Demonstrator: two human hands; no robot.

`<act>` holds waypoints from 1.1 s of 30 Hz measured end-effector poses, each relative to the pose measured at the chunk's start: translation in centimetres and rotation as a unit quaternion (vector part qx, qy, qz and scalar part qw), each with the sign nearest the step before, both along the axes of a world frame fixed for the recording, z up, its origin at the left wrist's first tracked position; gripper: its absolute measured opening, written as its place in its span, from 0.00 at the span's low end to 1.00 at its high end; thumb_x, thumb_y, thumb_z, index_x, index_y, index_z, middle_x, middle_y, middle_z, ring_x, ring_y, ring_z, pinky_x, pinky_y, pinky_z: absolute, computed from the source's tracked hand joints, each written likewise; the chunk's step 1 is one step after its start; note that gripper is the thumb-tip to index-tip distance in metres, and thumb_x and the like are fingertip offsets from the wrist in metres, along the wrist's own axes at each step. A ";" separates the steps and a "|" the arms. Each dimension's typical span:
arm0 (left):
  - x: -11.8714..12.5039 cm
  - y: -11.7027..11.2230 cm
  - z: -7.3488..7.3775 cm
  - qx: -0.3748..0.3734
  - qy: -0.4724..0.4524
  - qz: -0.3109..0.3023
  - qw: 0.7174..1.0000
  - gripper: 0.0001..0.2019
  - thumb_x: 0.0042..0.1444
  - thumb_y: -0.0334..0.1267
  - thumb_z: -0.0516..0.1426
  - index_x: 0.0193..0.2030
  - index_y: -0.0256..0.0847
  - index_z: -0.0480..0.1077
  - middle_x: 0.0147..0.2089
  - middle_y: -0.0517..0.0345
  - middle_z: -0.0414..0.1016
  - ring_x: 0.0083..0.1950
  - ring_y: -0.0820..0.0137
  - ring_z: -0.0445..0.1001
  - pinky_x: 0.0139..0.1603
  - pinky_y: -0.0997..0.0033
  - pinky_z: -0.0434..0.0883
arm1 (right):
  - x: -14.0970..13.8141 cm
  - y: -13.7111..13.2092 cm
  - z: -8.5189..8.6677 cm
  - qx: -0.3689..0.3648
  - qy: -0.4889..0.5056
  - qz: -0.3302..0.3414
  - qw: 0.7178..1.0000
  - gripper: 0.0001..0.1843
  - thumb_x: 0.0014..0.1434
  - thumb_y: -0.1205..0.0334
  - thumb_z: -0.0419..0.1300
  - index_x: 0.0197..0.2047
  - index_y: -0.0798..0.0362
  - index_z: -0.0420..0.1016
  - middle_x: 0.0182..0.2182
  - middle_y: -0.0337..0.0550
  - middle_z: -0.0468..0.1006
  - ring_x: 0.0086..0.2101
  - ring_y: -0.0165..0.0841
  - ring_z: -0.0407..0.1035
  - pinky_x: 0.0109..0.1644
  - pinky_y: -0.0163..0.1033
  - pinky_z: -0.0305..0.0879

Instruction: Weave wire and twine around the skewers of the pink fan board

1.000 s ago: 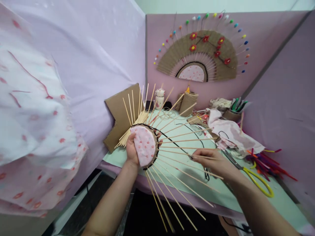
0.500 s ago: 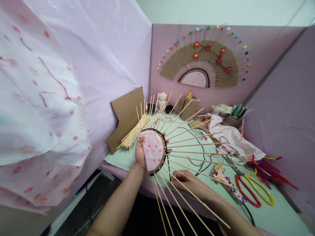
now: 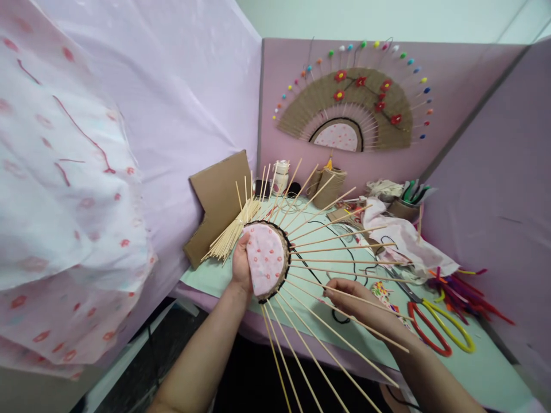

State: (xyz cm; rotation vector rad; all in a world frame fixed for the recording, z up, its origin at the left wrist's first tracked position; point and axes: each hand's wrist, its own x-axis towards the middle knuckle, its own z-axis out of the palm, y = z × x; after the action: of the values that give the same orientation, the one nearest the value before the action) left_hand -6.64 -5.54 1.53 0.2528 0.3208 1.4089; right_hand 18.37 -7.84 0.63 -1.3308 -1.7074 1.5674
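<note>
My left hand (image 3: 241, 265) grips a half-made fan by its hub (image 3: 267, 258), a pink flowered fabric half-disc edged in black cord. Thin bamboo sticks (image 3: 344, 248) radiate from the hub over the green table (image 3: 482, 367). My right hand (image 3: 355, 298) sits under the lower sticks, fingers closed in a pinch near a black cord (image 3: 340, 316); what it pinches is too small to name.
A finished fan (image 3: 350, 106) hangs on the pink back wall. A loose stick bundle (image 3: 230, 232) and cardboard (image 3: 217, 198) lie left. Scissors (image 3: 439, 327), pipe cleaners (image 3: 469, 289), pink cloth (image 3: 400, 232), twine rolls (image 3: 329, 183) and a pen cup (image 3: 407, 203) stand right.
My right hand drew back from the right-hand sticks toward the near table edge, then rose slightly under the lower sticks. The fan hub shifted a little right in my left hand.
</note>
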 end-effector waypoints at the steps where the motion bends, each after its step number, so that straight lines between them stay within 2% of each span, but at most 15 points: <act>1: 0.0 -0.1 0.0 0.015 -0.006 -0.014 1.000 0.25 0.55 0.48 0.51 0.52 0.29 0.70 0.44 0.39 0.79 0.48 0.51 0.76 0.51 0.49 0.70 | 0.2 0.0 0.0 -0.002 -0.005 -0.004 1.000 0.22 0.51 0.41 0.60 0.31 0.54 0.68 0.22 0.33 0.61 0.23 0.25 0.53 0.26 0.32 0.48; 4: 0.3 0.0 -0.1 0.037 -0.016 -0.024 0.999 0.27 0.55 0.49 0.51 0.53 0.31 0.69 0.48 0.38 0.77 0.50 0.50 0.75 0.51 0.48 0.70 | 0.0 -0.1 0.0 -0.010 -0.027 -0.001 1.000 0.22 0.52 0.41 0.60 0.30 0.54 0.68 0.22 0.33 0.61 0.22 0.25 0.53 0.25 0.31 0.48; 9: 1.6 0.4 0.4 0.000 -0.016 0.042 0.999 0.24 0.55 0.46 0.51 0.53 0.32 0.70 0.44 0.42 0.79 0.47 0.54 0.77 0.50 0.52 0.70 | -0.8 -0.2 0.2 0.004 -0.052 0.046 0.998 0.21 0.54 0.43 0.58 0.28 0.54 0.66 0.22 0.34 0.61 0.22 0.25 0.53 0.25 0.32 0.49; 13: 2.8 0.5 0.7 0.035 -0.034 0.045 0.998 0.24 0.54 0.46 0.51 0.53 0.34 0.70 0.47 0.45 0.78 0.51 0.54 0.75 0.52 0.54 0.69 | -0.5 0.3 0.0 0.042 -0.051 0.057 0.996 0.20 0.56 0.44 0.56 0.28 0.55 0.67 0.24 0.36 0.64 0.25 0.27 0.57 0.28 0.32 0.53; 16: 3.5 0.3 0.5 0.047 -0.039 0.062 0.996 0.24 0.53 0.45 0.51 0.53 0.34 0.71 0.48 0.45 0.78 0.52 0.53 0.74 0.53 0.54 0.69 | -0.1 0.4 -0.5 0.039 -0.049 0.060 0.996 0.19 0.56 0.46 0.57 0.29 0.55 0.67 0.24 0.35 0.65 0.25 0.26 0.57 0.29 0.32 0.53; 20: 4.0 0.1 0.3 0.000 -0.047 0.108 0.993 0.23 0.53 0.44 0.52 0.52 0.33 0.71 0.45 0.46 0.79 0.49 0.56 0.75 0.52 0.57 0.70 | 0.3 0.2 -0.2 0.028 -0.040 0.052 0.997 0.19 0.55 0.46 0.57 0.28 0.54 0.67 0.23 0.35 0.65 0.24 0.27 0.57 0.27 0.32 0.52; 22: 4.0 0.0 0.4 0.003 -0.050 0.100 0.994 0.24 0.53 0.46 0.52 0.52 0.32 0.71 0.45 0.44 0.78 0.49 0.55 0.76 0.52 0.56 0.70 | 0.4 0.0 0.3 0.021 -0.043 0.034 0.998 0.19 0.54 0.45 0.58 0.27 0.54 0.67 0.22 0.36 0.64 0.24 0.27 0.57 0.27 0.32 0.51; 26: 3.7 -0.1 0.6 0.061 -0.056 0.059 0.995 0.26 0.54 0.47 0.51 0.55 0.33 0.69 0.50 0.43 0.76 0.50 0.52 0.75 0.53 0.49 0.68 | 0.6 0.3 0.9 0.026 -0.036 -0.014 0.999 0.19 0.52 0.46 0.60 0.25 0.54 0.67 0.20 0.34 0.59 0.22 0.25 0.51 0.25 0.31 0.48; 33: 3.2 0.0 -0.5 0.056 -0.060 0.039 0.996 0.26 0.53 0.48 0.52 0.55 0.35 0.69 0.50 0.42 0.76 0.55 0.50 0.72 0.56 0.46 0.65 | 0.8 0.5 -0.2 0.002 -0.023 -0.031 0.999 0.18 0.51 0.46 0.61 0.27 0.54 0.67 0.21 0.33 0.60 0.22 0.25 0.53 0.25 0.31 0.47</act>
State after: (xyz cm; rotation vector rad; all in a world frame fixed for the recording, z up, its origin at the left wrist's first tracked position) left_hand -3.42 -5.55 1.01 0.2484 0.1546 1.5141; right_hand 19.14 -7.31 0.46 -1.4137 -1.6798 1.5088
